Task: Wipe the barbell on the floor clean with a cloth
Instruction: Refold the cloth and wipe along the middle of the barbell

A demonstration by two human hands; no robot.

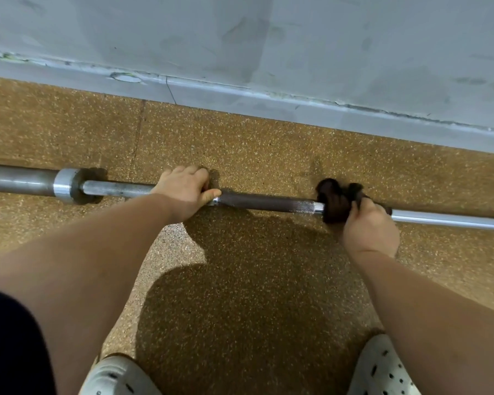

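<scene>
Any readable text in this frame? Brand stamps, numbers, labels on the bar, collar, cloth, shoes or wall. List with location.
None. No lettering shows on the barbell, its collar, the cloth, the shoes or the wall.
If the collar carries a stamp, it is too blurred to read.

Gym: barbell (265,201), speckled rubber floor (240,280)
</scene>
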